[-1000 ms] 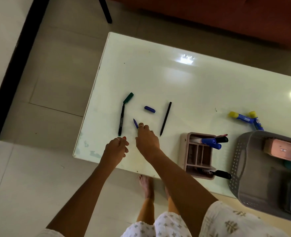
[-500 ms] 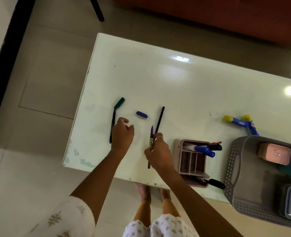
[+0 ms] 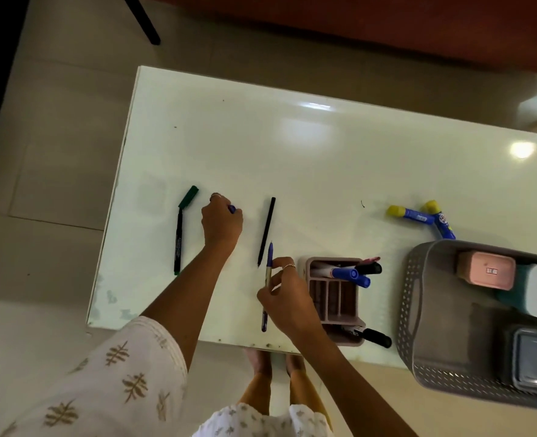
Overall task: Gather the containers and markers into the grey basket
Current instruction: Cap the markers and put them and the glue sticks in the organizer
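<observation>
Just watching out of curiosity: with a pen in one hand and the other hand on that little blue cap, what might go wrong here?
The blue pen in the right hand looks uncapped, so its tip could mark the white table.

The left hand covers the small blue cap; a loose pinch might let it roll off.

The pink organizer sits near the table's front edge, close to the right arm, which might knock it.
</observation>
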Demonstrator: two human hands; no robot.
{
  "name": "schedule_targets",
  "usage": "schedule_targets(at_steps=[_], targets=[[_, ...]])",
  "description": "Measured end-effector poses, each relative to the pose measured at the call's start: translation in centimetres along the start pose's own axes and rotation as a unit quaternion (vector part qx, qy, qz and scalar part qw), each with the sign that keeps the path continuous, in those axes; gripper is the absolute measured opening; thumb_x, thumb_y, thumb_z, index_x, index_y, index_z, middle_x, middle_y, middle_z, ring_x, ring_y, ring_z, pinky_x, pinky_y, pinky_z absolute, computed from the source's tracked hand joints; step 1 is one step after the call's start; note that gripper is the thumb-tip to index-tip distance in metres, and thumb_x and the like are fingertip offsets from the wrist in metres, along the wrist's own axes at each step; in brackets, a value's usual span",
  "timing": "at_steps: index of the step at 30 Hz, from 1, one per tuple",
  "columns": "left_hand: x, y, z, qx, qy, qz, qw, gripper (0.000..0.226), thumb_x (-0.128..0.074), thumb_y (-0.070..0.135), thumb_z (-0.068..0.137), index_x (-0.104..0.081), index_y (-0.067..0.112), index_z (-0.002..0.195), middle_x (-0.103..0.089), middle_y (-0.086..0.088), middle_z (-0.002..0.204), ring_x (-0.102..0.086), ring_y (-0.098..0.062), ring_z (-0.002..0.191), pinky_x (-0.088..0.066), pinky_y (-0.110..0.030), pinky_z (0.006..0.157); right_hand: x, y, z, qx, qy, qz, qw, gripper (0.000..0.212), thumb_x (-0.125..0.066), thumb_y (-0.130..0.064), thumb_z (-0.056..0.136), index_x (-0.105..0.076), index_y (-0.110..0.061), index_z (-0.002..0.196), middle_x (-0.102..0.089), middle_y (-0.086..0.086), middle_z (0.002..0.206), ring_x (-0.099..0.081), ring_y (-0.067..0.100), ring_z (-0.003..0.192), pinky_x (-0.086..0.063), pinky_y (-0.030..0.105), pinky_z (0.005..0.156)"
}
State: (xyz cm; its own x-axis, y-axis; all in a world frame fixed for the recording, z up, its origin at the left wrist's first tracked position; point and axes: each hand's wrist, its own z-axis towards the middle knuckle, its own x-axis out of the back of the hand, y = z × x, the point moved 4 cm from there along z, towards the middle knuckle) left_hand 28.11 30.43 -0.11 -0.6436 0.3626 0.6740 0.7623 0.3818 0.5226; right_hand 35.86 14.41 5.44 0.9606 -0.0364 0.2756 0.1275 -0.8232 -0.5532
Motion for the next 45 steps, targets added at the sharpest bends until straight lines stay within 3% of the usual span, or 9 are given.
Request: schedule_targets(at_steps=[3, 6, 14, 22, 25, 30, 36, 41, 45], targets=[[0.8, -1.3, -0.8, 0.100, -0.059, -0.176, 0.978, 0.022, -0.061, 0.007, 0.088, -0.063, -0.004, 0.107, -0.066, -0.010, 0.081, -0.060, -0.015, 0.067, -0.054, -0.026, 0.069, 0.2, -0.3, -1.0, 0.021, -0.011, -0.015, 1.000, 0.040, -0.054, -0.011, 0.090, -0.039, -0.019, 0.127, -0.060, 0.003, 0.093, -0.059, 0.013, 0.074, -0.048, 0.013, 0.054], [2.0, -1.7, -3.3, 0.167, -0.156, -0.363, 0.903, 0.017, -0.056, 0.008, 0.092, -0.063, 0.000, 0.105, -0.065, -0.010, 0.082, -0.066, -0.019, 0.076, -0.058, -0.028, 0.073, 0.6, -1.0, -1.9, 0.057, -0.009, -0.040, 0.998, 0.033, -0.052, -0.014, 0.092, -0.044, -0.018, 0.124, -0.062, 0.002, 0.095, -0.059, 0.008, 0.072, -0.047, 0.011, 0.054], [4.7, -0.9, -7.9, 0.126, -0.175, -0.466, 0.858, 0.013, -0.052, 0.010, 0.094, -0.065, 0.010, 0.096, -0.068, -0.008, 0.080, -0.069, -0.018, 0.078, -0.059, -0.023, 0.066, 1.5, -2.6, -4.1, 0.122, -0.005, -0.116, 0.986, 0.031, -0.051, -0.016, 0.093, -0.050, -0.021, 0.124, -0.061, -0.002, 0.094, -0.056, 0.006, 0.069, -0.044, 0.008, 0.055], [5.3, -0.6, -11.2, 0.089, -0.174, -0.477, 0.857, 0.014, -0.053, 0.010, 0.093, -0.065, 0.011, 0.097, -0.068, -0.007, 0.081, -0.069, -0.017, 0.076, -0.060, -0.025, 0.069, 1.9, -2.8, -5.7, 0.147, 0.013, -0.133, 0.980, 0.034, -0.051, -0.015, 0.092, -0.050, -0.019, 0.125, -0.062, -0.001, 0.098, -0.061, 0.009, 0.070, -0.047, 0.011, 0.059], [5.5, -0.7, -12.3, 0.066, -0.176, -0.448, 0.874, 0.013, -0.055, 0.010, 0.092, -0.066, 0.012, 0.097, -0.068, -0.009, 0.082, -0.069, -0.017, 0.075, -0.060, -0.025, 0.068, 1.8, -2.5, -6.4, 0.158, 0.017, -0.132, 0.978, 0.033, -0.050, -0.016, 0.094, -0.050, -0.018, 0.126, -0.060, -0.001, 0.091, -0.060, 0.010, 0.068, -0.047, 0.010, 0.058], [4.3, -1.7, -14.7, 0.077, -0.158, -0.369, 0.913, 0.018, -0.047, 0.014, 0.097, -0.064, 0.009, 0.094, -0.068, -0.010, 0.081, -0.069, -0.023, 0.079, -0.059, -0.034, 0.079, 0.9, -1.5, -6.7, 0.159, 0.053, -0.127, 0.978, 0.032, -0.044, -0.023, 0.099, -0.047, -0.014, 0.129, -0.054, -0.001, 0.071, -0.051, 0.010, 0.059, -0.047, 0.021, 0.060], [2.1, -3.5, -17.5, 0.138, -0.077, -0.339, 0.927, 0.020, -0.043, 0.010, 0.097, -0.063, 0.009, 0.094, -0.066, -0.006, 0.074, -0.066, -0.014, 0.062, -0.055, -0.018, 0.053, -1.0, 1.1, -8.3, 0.108, 0.049, -0.156, 0.981, 0.038, -0.042, -0.014, 0.099, -0.035, -0.013, 0.136, -0.062, 0.011, 0.095, -0.056, 0.016, 0.075, -0.049, 0.026, 0.069], [0.9, -3.6, -19.4, 0.102, -0.037, -0.278, 0.954, 0.019, -0.043, 0.011, 0.097, -0.061, 0.012, 0.092, -0.064, -0.001, 0.068, -0.062, -0.014, 0.065, -0.055, -0.033, 0.075, -0.9, 2.9, -9.6, 0.092, 0.069, -0.129, 0.985, 0.037, -0.044, -0.013, 0.098, -0.037, -0.012, 0.134, -0.064, 0.011, 0.097, -0.051, 0.008, 0.062, -0.039, 0.011, 0.055], [0.5, -2.7, -19.9, 0.067, -0.058, -0.253, 0.963, 0.020, -0.045, 0.012, 0.096, -0.064, 0.011, 0.090, -0.064, -0.001, 0.067, -0.062, -0.014, 0.064, -0.054, -0.034, 0.079, -0.5, 3.6, -10.1, 0.082, 0.088, -0.094, 0.988, 0.032, -0.043, -0.015, 0.098, -0.041, -0.010, 0.129, -0.064, 0.012, 0.096, -0.054, 0.014, 0.072, -0.036, 0.011, 0.052]])
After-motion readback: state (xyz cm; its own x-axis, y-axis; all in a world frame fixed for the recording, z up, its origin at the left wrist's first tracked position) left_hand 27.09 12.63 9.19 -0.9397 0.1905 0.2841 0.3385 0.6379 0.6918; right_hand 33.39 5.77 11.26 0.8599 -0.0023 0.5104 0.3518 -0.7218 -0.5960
